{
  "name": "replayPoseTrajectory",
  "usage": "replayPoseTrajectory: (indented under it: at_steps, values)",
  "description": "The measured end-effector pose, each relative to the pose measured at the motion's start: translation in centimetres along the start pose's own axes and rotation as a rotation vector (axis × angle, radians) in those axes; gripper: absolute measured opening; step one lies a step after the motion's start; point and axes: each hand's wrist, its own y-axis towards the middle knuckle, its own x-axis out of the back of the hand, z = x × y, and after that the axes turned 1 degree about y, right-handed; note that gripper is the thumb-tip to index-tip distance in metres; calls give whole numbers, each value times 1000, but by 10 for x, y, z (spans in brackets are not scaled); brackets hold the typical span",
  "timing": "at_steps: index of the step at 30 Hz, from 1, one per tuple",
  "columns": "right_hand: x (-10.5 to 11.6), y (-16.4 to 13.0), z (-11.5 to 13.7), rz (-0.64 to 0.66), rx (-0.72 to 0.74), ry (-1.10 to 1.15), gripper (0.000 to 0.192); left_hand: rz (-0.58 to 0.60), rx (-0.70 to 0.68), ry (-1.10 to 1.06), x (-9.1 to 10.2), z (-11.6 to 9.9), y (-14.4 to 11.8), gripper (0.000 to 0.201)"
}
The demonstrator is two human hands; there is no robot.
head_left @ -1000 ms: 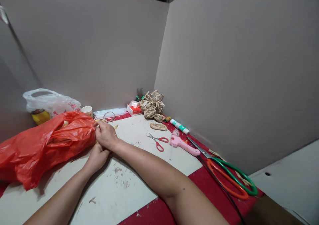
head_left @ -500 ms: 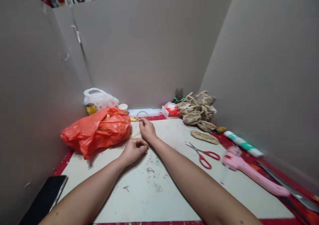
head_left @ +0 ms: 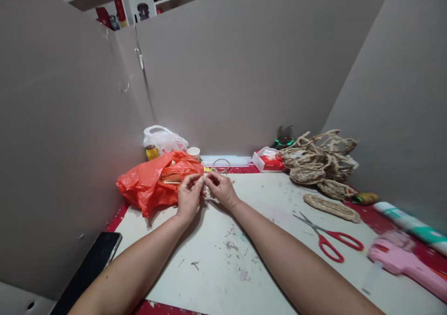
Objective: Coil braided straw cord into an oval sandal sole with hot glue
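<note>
1. Head view, left hand: the fingers are curled, with thumb and forefinger drawn together in a pinch. They seem to have hold of a small pale piece; what it is, I cannot tell.
2. Right hand: it is bent inward, thumb and forefinger also pinched, apparently on the same piece, which sits between the two sets of fingertips, above the board.
3. What has just changed: half a second ago the right hand reached farther out than the left and their fingertips were apart; now they meet. A second ago both hands were bunched at the end of the red bag. I judge that the work has shifted from the bag to the fingertips, with both hands sharing one small thing.
4. The red bag lies just left of the left hand and partly behind it; whether they touch, I cannot tell. Sticks show at its mouth.
5. Beyond the left hand stands a cup; beyond the right, a wire ring and, behind it, clear rods.
6. To the right hand's right are rope and, closer to the person, scissors, blades parted, with a pink glue gun past them.
7. Nearer than the left hand, off to its left, lies a phone.
</note>
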Motion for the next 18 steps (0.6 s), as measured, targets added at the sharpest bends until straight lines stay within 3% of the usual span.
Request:
replayPoseTrajectory:
  at_steps: [18]
  values:
    - [0, -6, 7, 86, 27, -47, 33, 10, -60, 136, 0, -3, -7, 30]
